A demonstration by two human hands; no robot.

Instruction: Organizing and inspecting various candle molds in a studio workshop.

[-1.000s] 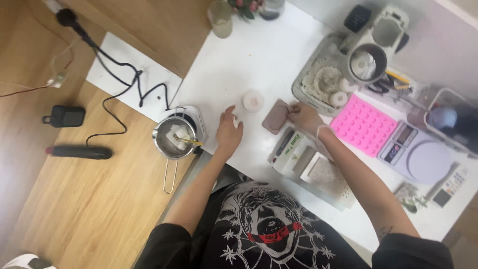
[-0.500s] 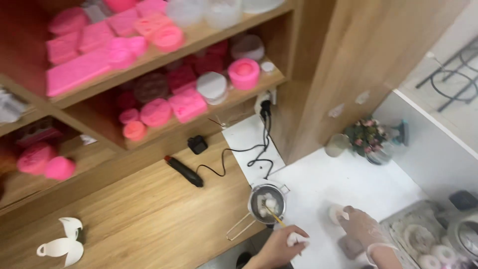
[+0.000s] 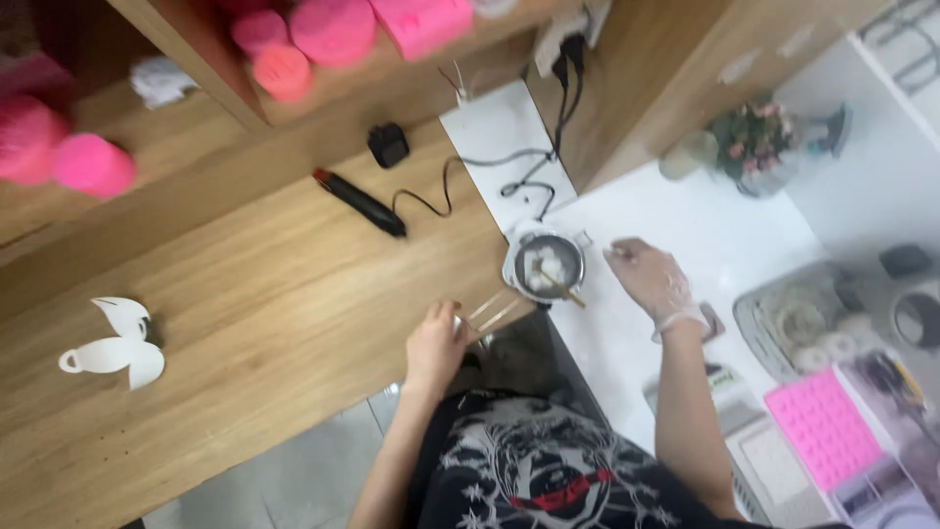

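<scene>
The left hand (image 3: 434,345) closes its fingers on the wire handle of the small round metal pot (image 3: 544,264). White lumps inside look unmelted. The clear-gloved right hand (image 3: 651,282), fingers loosely spread, hovers just beside the rim.

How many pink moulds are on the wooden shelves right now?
5: two round pink moulds on the left shelf, two round ones and a rectangular block above. More may be out of frame.

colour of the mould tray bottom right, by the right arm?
Pink: the gridded mould tray shows plainly in the head view, right of the right arm.
</scene>
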